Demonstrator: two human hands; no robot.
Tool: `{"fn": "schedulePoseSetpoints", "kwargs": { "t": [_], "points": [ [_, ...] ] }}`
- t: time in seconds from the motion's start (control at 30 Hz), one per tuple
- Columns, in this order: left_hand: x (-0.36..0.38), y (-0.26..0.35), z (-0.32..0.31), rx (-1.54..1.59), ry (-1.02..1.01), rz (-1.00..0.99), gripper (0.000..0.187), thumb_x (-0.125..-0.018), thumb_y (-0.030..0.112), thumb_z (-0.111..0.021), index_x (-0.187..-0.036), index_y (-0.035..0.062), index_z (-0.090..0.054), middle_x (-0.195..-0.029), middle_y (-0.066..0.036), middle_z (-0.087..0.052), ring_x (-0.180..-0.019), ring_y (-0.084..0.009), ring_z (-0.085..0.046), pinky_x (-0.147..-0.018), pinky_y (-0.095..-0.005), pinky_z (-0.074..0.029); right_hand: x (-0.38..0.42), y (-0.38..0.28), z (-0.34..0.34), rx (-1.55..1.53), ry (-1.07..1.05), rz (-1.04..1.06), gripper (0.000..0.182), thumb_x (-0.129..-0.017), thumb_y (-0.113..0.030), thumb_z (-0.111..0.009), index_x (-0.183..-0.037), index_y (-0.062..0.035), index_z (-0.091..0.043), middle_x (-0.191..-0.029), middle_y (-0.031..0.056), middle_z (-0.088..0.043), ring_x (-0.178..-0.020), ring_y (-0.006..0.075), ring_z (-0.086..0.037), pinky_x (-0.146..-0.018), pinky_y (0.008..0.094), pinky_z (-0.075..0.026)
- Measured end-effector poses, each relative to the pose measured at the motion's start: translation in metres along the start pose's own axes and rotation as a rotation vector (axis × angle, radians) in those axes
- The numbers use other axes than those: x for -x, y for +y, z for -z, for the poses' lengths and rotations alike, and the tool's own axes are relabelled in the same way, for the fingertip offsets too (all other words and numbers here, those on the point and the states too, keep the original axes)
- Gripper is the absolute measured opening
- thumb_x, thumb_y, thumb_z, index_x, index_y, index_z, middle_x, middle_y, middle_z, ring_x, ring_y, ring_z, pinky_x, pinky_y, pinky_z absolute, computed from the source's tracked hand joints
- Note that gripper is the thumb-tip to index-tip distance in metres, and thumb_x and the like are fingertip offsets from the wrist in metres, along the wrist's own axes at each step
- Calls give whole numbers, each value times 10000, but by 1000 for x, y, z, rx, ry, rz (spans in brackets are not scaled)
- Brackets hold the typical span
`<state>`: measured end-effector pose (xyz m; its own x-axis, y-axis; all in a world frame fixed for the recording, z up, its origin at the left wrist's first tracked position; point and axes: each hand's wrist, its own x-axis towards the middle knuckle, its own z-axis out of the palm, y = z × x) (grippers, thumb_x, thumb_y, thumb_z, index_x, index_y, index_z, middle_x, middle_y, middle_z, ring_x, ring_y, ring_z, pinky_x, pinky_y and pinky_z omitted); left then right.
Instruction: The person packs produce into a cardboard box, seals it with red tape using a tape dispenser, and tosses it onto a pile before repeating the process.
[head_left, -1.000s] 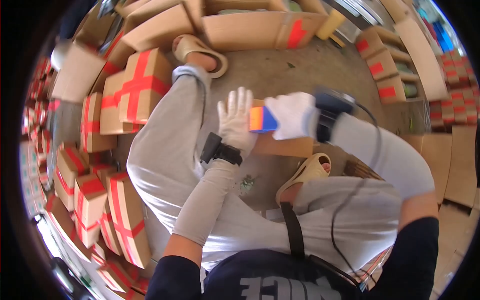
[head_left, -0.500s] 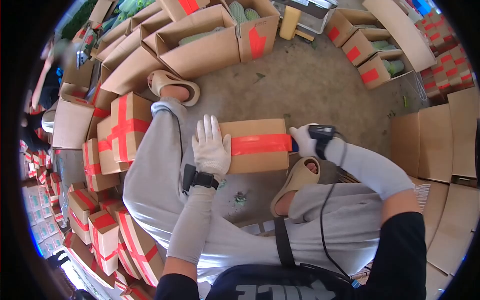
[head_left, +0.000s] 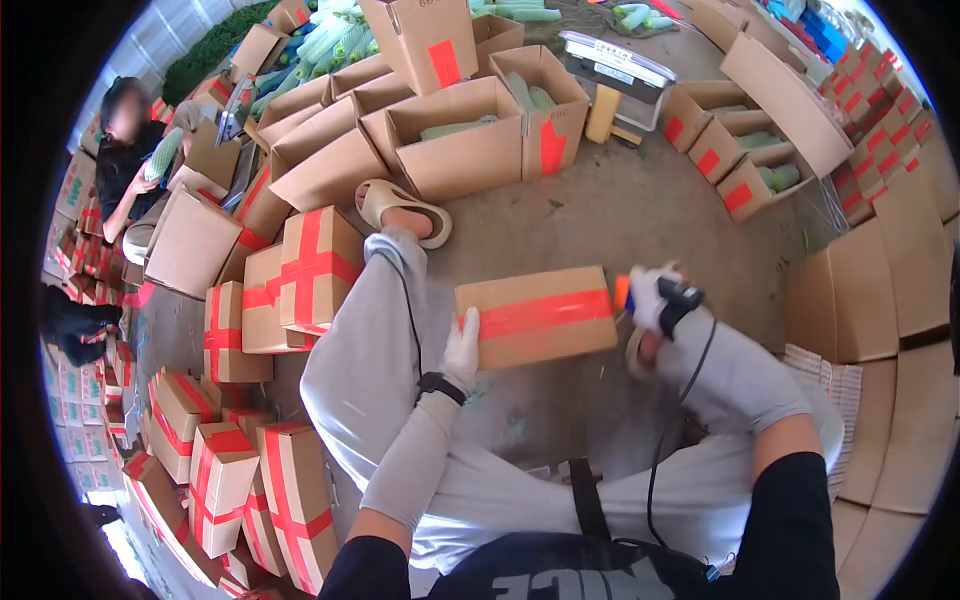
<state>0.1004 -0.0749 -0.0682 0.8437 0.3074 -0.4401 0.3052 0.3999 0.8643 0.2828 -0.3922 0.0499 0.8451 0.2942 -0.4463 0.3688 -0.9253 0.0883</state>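
In front of me is a closed cardboard box [head_left: 540,340] with a strip of red tape along its upper face, tilted slightly. My left hand [head_left: 462,352] grips its left end, thumb up along the edge; the other fingers are mostly hidden. Just off the box's right end, my right hand [head_left: 655,298] is closed around a tape dispenser [head_left: 623,293], of which a small orange and blue part shows. That hand is somewhat blurred. Both hands wear white gloves.
Taped boxes [head_left: 320,265] are stacked on the left, with more at lower left. Open boxes [head_left: 460,150] holding green netted produce stand ahead, beside a scale [head_left: 620,65]. Flattened cardboard [head_left: 845,290] lines the right. Another person [head_left: 135,160] sits at far left holding a netted item.
My left hand has gone from lying flat on the box to gripping its left end. My right hand has moved right, the dispenser now off the box end. The view has shifted.
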Motion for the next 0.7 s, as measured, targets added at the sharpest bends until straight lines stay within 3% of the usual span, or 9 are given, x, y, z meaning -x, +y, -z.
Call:
{"fn": "schedulePoseSetpoints", "kwargs": {
  "t": [0.13,0.2,0.23,0.27,0.3,0.4,0.43,0.53,0.7],
  "points": [
    [28,-40,-48,-210,229,106,770,-1071,493,-542,-1561,-67,-344,-1512,-244,-512,-1420,-322,-486,-1186,-365,-354,33,28,88,-540,200,-257,628,-756,-352,-825,-1215,6,-592,-1119,231,-705,-1090,378,-699,-947,433,-544],
    [33,-39,-43,-274,138,4,786,-1065,462,-567,-1585,-71,-312,-1586,-238,-444,-1468,-311,-437,-1202,-366,-345,64,19,93,-520,281,-306,755,-736,-465,-856,-1273,-24,-560,-1155,242,-718,-1077,400,-707,-939,461,-546],
    [39,-23,-42,-330,190,-55,769,-1072,442,-563,-1586,-71,-311,-1592,-233,-440,-1471,-304,-435,-1204,-368,-345,99,1,117,-445,225,-244,783,-741,-476,-868,-1296,-25,-549,-1154,215,-719,-1085,387,-704,-937,455,-545],
    [47,0,-52,-187,214,-180,619,-1092,338,-538,-1533,-66,-378,-1461,-192,-541,-1361,-260,-514,-1154,-357,-394,99,-1,52,-984,426,19,787,-749,-461,-882,-1312,-33,-537,-1118,214,-724,-1076,400,-705,-924,446,-556],
    [56,23,-63,-50,221,-307,476,-1111,233,-513,-1479,-61,-445,-1330,-151,-642,-1250,-215,-592,-1104,-347,-442,123,-25,44,-978,553,64,767,-751,-429,-893,-1310,-55,-522,-1060,218,-728,-1038,425,-708,-895,456,-569],
    [88,62,-97,191,-370,53,564,-1143,321,-422,-1536,-85,-400,-1523,-190,-531,-1411,-236,-510,-1191,-340,-374,170,-78,28,-841,510,-39,708,-760,-377,-877,-1307,-106,-519,-1045,212,-731,-993,421,-723,-841,481,-586],
    [107,95,-112,-47,-378,51,547,-1143,338,-422,-1493,-81,-457,-1470,-166,-572,-1376,-223,-533,-1178,-344,-389,176,-87,24,-853,480,-58,700,-762,-368,-873,-1310,-107,-524,-1043,209,-731,-983,418,-724,-831,484,-587],
    [121,98,-147,615,-430,224,371,-1101,303,-544,-1303,3,-627,-1238,-90,-701,-1173,-233,-656,-1048,-389,-496,187,-98,14,-855,457,-88,677,-768,-348,-865,-1310,-111,-536,-1042,203,-730,-958,416,-725,-809,490,-589],
    [91,79,-148,356,-396,328,290,-1089,252,-567,-1180,0,-678,-1140,-84,-733,-1058,-229,-695,-955,-382,-542,185,-100,-1,-770,391,-139,693,-756,-307,-882,-1312,-96,-528,-1040,191,-722,-938,419,-721,-787,468,-590]
  ]
}}
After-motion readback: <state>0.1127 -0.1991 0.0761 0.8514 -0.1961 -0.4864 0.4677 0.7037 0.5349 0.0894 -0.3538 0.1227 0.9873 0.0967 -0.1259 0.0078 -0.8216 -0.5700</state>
